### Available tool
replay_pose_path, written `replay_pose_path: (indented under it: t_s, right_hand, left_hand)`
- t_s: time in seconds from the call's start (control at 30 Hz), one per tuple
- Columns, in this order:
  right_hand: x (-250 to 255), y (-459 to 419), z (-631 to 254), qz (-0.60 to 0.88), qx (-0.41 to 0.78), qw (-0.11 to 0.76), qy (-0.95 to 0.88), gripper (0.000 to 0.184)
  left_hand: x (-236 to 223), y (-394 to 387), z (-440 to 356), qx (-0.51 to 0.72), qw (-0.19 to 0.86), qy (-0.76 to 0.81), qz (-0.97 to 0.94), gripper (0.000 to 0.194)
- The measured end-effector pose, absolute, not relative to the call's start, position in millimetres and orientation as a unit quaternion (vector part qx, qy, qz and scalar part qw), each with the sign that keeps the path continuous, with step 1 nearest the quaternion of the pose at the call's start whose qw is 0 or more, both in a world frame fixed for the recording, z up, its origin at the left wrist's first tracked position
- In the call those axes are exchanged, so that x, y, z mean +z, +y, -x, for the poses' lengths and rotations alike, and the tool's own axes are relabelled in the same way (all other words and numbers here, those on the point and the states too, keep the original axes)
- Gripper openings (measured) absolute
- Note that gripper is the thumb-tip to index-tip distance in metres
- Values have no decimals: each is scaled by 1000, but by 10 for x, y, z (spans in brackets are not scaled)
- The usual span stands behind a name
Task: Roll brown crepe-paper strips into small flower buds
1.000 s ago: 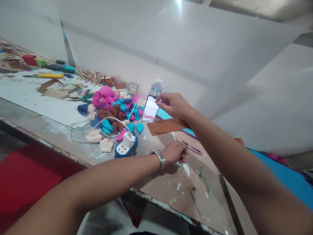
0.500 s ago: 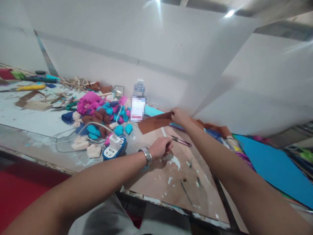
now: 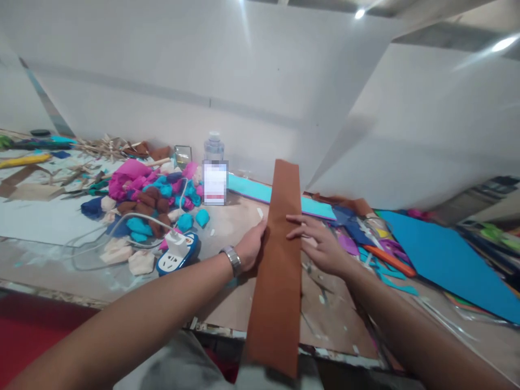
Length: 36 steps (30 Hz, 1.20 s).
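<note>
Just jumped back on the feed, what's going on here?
A person has a long brown strip between their two hands, its near end reaching past the edge of the table. The left hand is at the strip's left edge; the right hand has fingers over its right side. Farther back, a turquoise strip lies partly hidden by the brown one. Off to the left are a blue-and-white power socket and a colorful crumpled pile.
</note>
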State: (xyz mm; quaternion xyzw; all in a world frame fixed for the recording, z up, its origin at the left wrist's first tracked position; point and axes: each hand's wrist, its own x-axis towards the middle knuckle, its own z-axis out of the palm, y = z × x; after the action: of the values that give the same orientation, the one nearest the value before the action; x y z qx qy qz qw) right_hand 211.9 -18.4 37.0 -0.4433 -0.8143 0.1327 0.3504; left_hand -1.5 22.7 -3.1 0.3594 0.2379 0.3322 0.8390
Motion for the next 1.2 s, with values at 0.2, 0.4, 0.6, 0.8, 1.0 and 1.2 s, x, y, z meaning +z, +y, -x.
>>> replay_pose_path:
  t_s: [0.2, 0.4, 0.6, 0.8, 1.0, 1.2]
  right_hand:
    - [13, -308, -2089, 514, 196, 447, -706, 30]
    - [-101, -244, -2029, 534, 328, 532, -570, 31]
    - [-160, -269, -2024, 513, 399, 544, -531, 32]
    - [-79, -286, -1997, 482, 420, 579, -506, 36]
    - [-149, -199, -2050, 500, 357, 584, -531, 32]
    - [-150, -199, -2072, 520, 286, 557, -581, 23]
  left_hand:
    - [-1, 202, -1, 375, 772, 318, -402, 22]
    - [-13, 230, 18, 403, 728, 347, -433, 24]
    - [-19, 215, 14, 373, 727, 348, -460, 40]
    - [12, 166, -11, 369, 704, 360, -489, 57]
    - [50, 137, -21, 378, 742, 335, -441, 56]
    - [23, 166, -26, 380, 758, 332, -412, 66]
